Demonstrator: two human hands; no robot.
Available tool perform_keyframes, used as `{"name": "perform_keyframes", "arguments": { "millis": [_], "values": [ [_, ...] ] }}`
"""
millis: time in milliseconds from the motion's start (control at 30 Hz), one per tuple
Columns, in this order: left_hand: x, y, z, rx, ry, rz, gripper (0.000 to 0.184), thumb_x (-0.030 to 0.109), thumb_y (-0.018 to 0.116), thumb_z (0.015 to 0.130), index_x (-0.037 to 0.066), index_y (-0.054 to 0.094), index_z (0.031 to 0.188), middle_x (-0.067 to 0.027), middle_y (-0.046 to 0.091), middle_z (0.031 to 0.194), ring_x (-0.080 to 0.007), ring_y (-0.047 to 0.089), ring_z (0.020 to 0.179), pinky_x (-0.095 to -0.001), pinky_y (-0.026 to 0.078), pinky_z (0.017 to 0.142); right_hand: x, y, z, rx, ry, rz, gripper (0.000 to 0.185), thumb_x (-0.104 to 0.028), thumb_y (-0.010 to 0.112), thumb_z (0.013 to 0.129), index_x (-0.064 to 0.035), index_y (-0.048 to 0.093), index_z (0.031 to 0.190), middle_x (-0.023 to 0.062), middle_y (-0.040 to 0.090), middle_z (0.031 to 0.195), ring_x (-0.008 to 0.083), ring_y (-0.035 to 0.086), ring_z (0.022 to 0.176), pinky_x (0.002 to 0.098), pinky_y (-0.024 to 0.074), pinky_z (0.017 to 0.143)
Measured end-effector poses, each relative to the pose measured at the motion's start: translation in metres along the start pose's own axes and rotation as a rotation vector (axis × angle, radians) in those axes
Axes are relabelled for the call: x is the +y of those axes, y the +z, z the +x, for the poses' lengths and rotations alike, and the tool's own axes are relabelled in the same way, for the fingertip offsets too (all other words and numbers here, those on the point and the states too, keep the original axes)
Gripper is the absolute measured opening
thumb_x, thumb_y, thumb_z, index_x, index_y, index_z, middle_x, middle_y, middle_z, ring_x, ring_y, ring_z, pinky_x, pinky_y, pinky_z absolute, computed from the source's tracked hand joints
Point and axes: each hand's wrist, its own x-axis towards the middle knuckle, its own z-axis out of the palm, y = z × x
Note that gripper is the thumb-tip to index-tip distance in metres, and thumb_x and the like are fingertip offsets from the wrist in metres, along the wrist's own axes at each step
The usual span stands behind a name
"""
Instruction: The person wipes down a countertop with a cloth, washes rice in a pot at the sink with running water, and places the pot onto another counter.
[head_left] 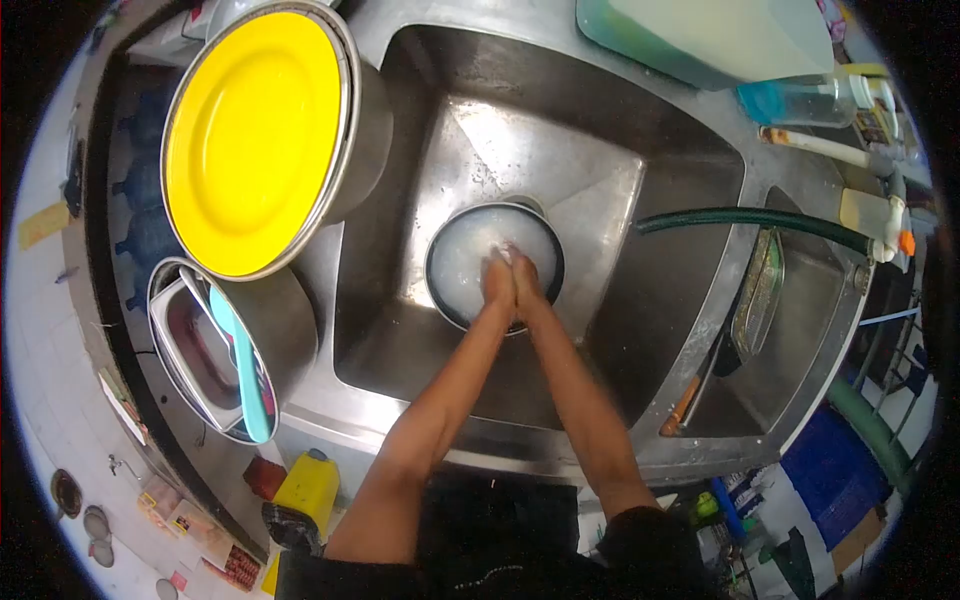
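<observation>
A round metal pot (436, 248) stands on the bottom of a steel sink (610, 190). Cloudy white water (462, 262) fills much of the pot. Both my hands reach into it side by side. My left hand (497, 280) and my right hand (527, 275) are pressed close together at the middle, with the fingers curled inward. Something whitish shows at the fingertips, too small and wet to name. The water partly hides the fingers.
A large pot with a yellow plate (250, 140) on top stands left of the sink, beside a pot holding a tray and a turquoise utensil (245, 370). A green hose (750, 215) overhangs the right side. A translucent container (710, 40) sits behind.
</observation>
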Motion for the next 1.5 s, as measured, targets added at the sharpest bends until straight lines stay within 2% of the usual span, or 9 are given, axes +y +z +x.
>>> {"name": "perform_keyframes", "arguments": {
  "millis": [433,500,567,700,833,900,967,1333,1500],
  "values": [
    [0.005,-0.007,0.007,-0.211,-0.085,-0.253,0.040,0.035,0.041,0.087,0.000,0.059,0.090,-0.0125,0.056,0.084,-0.0228,0.052,0.075,-0.0399,0.043,0.068,0.009,-0.005,0.017,0.132,-0.002,-0.164,0.059,-0.048,0.039,0.091,0.0023,0.053,0.118,0.0213,0.050,0.126,0.0334,0.050,0.111,0.0381,0.0399,0.090],
    [-0.055,-0.006,0.069,-0.197,0.118,-0.097,0.038,0.033,0.047,0.084,-0.002,0.060,0.089,-0.0187,0.059,0.083,-0.0271,0.056,0.077,-0.0417,0.043,0.068,0.010,-0.013,0.032,0.188,-0.091,-0.581,0.048,-0.041,0.048,0.087,0.0035,0.062,0.096,0.0271,0.058,0.108,0.0426,0.054,0.097,0.0448,0.0430,0.083],
    [-0.046,-0.017,0.074,-0.070,0.517,0.770,0.038,0.033,0.051,0.082,-0.004,0.061,0.089,-0.0255,0.060,0.087,-0.0362,0.058,0.082,-0.0453,0.044,0.071,0.022,-0.011,0.043,0.324,-0.275,-0.675,0.042,-0.036,0.052,0.084,0.0031,0.063,0.089,0.0276,0.059,0.098,0.0445,0.054,0.092,0.0468,0.0427,0.081],
    [0.025,-0.047,0.004,-0.057,0.585,0.958,0.035,0.026,0.050,0.082,-0.005,0.061,0.092,-0.0280,0.058,0.093,-0.0419,0.057,0.088,-0.0491,0.044,0.074,0.029,-0.012,0.048,0.512,-0.493,-0.956,0.031,-0.029,0.058,0.080,0.0015,0.063,0.083,0.0238,0.061,0.085,0.0428,0.056,0.083,0.0489,0.0428,0.080],
    [0.005,-0.050,0.017,-0.079,0.686,0.996,0.026,0.018,0.051,0.080,-0.003,0.061,0.091,-0.0237,0.060,0.093,-0.0409,0.058,0.084,-0.0485,0.043,0.079,0.089,-0.040,0.090,0.459,-0.318,-1.240,0.022,-0.021,0.059,0.076,0.0002,0.064,0.081,0.0223,0.064,0.086,0.0402,0.060,0.083,0.0470,0.0486,0.075],
    [-0.015,-0.047,0.033,-0.036,0.663,0.994,0.023,0.016,0.052,0.078,-0.002,0.062,0.090,-0.0222,0.061,0.093,-0.0397,0.058,0.083,-0.0474,0.044,0.081,0.147,-0.058,0.138,-0.067,-0.203,-1.522,0.026,-0.026,0.053,0.083,-0.0031,0.065,0.088,0.0208,0.062,0.095,0.0374,0.058,0.095,0.0471,0.0437,0.087],
    [-0.028,-0.050,0.047,0.113,1.072,0.809,0.020,0.015,0.054,0.074,0.000,0.063,0.086,-0.0194,0.062,0.090,-0.0364,0.060,0.084,-0.0451,0.046,0.081,0.104,-0.051,0.084,0.067,-0.273,-1.518,0.025,-0.025,0.052,0.083,-0.0044,0.065,0.088,0.0200,0.061,0.099,0.0362,0.059,0.095,0.0470,0.0447,0.087],
    [0.046,-0.061,0.003,0.047,0.928,1.252,0.016,0.019,0.064,0.068,0.007,0.064,0.079,-0.0133,0.065,0.081,-0.0300,0.064,0.077,-0.0410,0.051,0.068,0.013,-0.025,0.026,0.007,-0.222,-1.733,0.029,-0.024,0.057,0.078,-0.0066,0.061,0.100,0.0151,0.061,0.100,0.0305,0.057,0.096,0.0472,0.0456,0.082],
    [0.035,-0.058,0.010,-0.059,1.038,1.109,0.028,0.029,0.068,0.066,0.006,0.064,0.081,-0.0161,0.064,0.082,-0.0308,0.064,0.072,-0.0413,0.052,0.064,-0.011,-0.017,-0.009,0.414,-0.966,-1.348,0.026,-0.019,0.059,0.075,-0.0043,0.059,0.097,0.0155,0.059,0.090,0.0332,0.057,0.088,0.0452,0.0455,0.081]
  ]
}}
